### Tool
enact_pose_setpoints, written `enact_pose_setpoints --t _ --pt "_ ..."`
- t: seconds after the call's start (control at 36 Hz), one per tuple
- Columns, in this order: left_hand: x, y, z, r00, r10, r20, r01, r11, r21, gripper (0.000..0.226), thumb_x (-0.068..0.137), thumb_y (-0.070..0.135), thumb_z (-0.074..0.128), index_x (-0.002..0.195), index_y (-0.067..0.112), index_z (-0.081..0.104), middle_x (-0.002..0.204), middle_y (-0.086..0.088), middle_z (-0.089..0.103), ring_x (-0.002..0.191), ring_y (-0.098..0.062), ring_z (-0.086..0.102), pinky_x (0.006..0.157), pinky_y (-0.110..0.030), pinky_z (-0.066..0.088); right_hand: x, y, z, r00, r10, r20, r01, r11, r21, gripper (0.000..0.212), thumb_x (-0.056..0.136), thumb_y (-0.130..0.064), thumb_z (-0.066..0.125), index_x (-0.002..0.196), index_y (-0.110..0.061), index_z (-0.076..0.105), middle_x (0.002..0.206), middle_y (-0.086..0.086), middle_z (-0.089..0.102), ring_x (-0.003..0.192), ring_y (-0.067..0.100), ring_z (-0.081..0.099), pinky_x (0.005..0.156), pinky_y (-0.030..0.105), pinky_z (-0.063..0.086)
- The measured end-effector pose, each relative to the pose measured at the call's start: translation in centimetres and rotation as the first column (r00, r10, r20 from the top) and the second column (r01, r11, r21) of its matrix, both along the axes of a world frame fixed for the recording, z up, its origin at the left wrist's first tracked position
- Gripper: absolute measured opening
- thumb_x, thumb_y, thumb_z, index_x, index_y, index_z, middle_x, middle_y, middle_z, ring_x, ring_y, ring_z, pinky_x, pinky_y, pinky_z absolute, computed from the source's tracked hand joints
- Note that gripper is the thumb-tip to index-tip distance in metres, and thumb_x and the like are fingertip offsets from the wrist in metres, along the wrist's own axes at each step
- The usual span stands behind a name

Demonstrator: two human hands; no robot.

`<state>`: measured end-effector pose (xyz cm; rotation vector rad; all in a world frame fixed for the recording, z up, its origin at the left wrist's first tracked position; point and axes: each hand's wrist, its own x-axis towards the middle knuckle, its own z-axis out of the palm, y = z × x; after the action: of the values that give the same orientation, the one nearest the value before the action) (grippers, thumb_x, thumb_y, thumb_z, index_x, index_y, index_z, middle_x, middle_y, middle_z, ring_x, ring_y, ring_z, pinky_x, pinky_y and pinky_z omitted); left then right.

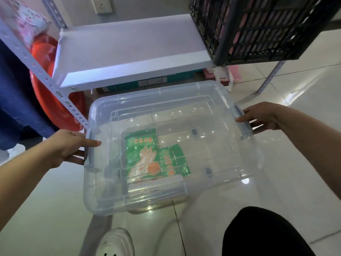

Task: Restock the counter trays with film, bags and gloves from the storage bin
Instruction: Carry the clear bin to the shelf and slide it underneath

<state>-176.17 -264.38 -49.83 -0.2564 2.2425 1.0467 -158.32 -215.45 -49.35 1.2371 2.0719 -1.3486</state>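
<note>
The clear storage bin (171, 148) sat on the tiled floor (295, 85), partly under the white shelf (132, 50), its see-through lid still on. The person's left hand (68, 146) had a grip on the grey latch (88, 154) on that side of the bin, thumb lying over the lid's edge and fingers curled beneath the rim. The right hand (262, 117) did the same at the far latch (243, 124), thumb on top and fingers tucked underneath. Both hands were half closed around the bin's edges and nothing else.

Inside, the green glove packets (153, 156) lay flat on the bottom, roughly midway between the two hands and well below them, with what looked like a roll of film (155, 185) nearer the person's side. I could not make out any bags.

The trouble I foresaw was the lid. If one latch let go before the other, it could spring up crooked or the light bin could skid on the smooth tile. The shelf edge hung close above the back rim, so a lid lifted carelessly might knock it, or the black crate (262, 28) sitting on the shelf corner.
</note>
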Motion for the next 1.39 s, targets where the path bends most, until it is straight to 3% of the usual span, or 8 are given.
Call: enact_pose_setpoints --t 0.25,0.42,0.72,0.83,1.03,1.14,1.28,1.39 --pt "-0.3 -0.2 -0.6 1.000 -0.005 0.009 0.005 1.000 0.004 0.032 0.071 0.009 0.084 0.101 0.004 0.072 0.100 -0.017 0.074 0.085 -0.038 0.069 0.055 -0.039 0.062 0.3 -0.5 0.6 1.000 0.014 -0.023 -0.013 0.999 0.036 0.017 0.078 -0.012 0.080 0.084 -0.018 0.065 0.094 0.007 0.070 0.077 0.026 0.068 0.047 0.032 0.058" --pt "-0.8 -0.5 -1.1 1.000 0.001 0.020 -0.001 1.000 0.011 0.033 0.068 0.011 0.086 0.098 0.006 0.073 0.099 -0.016 0.074 0.085 -0.040 0.070 0.050 -0.040 0.060 0.5 -0.2 0.2 0.999 0.021 -0.030 -0.020 0.999 0.044 0.018 0.077 -0.015 0.081 0.086 -0.022 0.067 0.100 0.008 0.070 0.082 0.028 0.069 0.054 0.036 0.059" --pt "-1.9 -2.6 -3.1 0.996 0.014 0.082 -0.016 0.999 0.029 0.069 0.035 0.029 0.095 0.099 0.012 0.076 0.091 -0.009 0.078 0.074 -0.036 0.075 0.065 -0.050 0.060 -0.6 -0.9 0.6 0.996 0.094 0.001 -0.093 0.987 0.134 0.013 0.081 -0.013 0.078 0.088 -0.017 0.067 0.091 0.008 0.071 0.082 0.024 0.067 0.077 0.045 0.059" --pt "-1.5 -2.1 -2.5 0.997 0.003 0.071 -0.006 0.999 0.042 0.058 0.042 0.024 0.091 0.097 0.011 0.076 0.087 -0.009 0.078 0.072 -0.037 0.075 0.062 -0.049 0.060 -0.4 -1.5 0.9 0.999 0.052 -0.016 -0.049 0.988 0.146 0.015 0.082 -0.011 0.077 0.092 -0.015 0.067 0.093 0.010 0.070 0.078 0.025 0.067 0.062 0.038 0.059" --pt "0.4 -1.5 -1.1 1.000 -0.009 -0.020 0.012 0.994 0.108 0.030 0.070 0.012 0.086 0.098 0.010 0.076 0.090 -0.012 0.077 0.074 -0.034 0.072 0.050 -0.038 0.060 0.5 -3.3 -0.3 0.993 -0.039 -0.115 0.065 0.970 0.233 0.040 0.080 -0.014 0.079 0.116 -0.002 0.067 0.084 0.015 0.062 0.065 0.026 0.058 0.070 0.055 0.061" --pt "2.2 -1.9 -0.5 1.000 -0.003 0.012 0.001 0.985 0.175 0.044 0.079 0.022 0.081 0.120 0.017 0.066 0.099 -0.009 0.076 0.081 -0.032 0.073 0.052 -0.037 0.060 2.8 -4.4 -0.2 0.974 -0.150 -0.171 0.171 0.978 0.118 0.060 0.078 -0.028 0.082 0.132 -0.018 0.059 0.103 0.016 0.069 0.081 0.032 0.070 0.072 0.050 0.060" --pt "5.4 -4.1 -0.1 0.981 -0.025 0.191 -0.022 0.971 0.240 0.049 0.079 0.025 0.080 0.125 0.022 0.062 0.102 -0.006 0.078 0.090 -0.027 0.075 0.065 -0.041 0.061 8.5 -6.7 -0.2 0.919 -0.336 -0.208 0.341 0.940 -0.010 0.033 0.073 -0.030 0.085 0.099 -0.015 0.072 0.088 0.014 0.069 0.073 0.030 0.063 0.062 0.039 0.054" --pt "9.0 -5.3 -0.5 0.950 0.029 0.311 -0.135 0.936 0.325 0.063 0.064 0.023 0.084 0.124 0.016 0.066 0.112 -0.009 0.075 0.091 -0.027 0.075 0.067 -0.039 0.059 13.0 -8.2 -1.3 0.868 -0.453 -0.204 0.402 0.881 -0.249 0.028 0.077 -0.015 0.080 0.104 -0.014 0.072 0.093 0.012 0.074 0.079 0.030 0.068 0.074 0.052 0.060"
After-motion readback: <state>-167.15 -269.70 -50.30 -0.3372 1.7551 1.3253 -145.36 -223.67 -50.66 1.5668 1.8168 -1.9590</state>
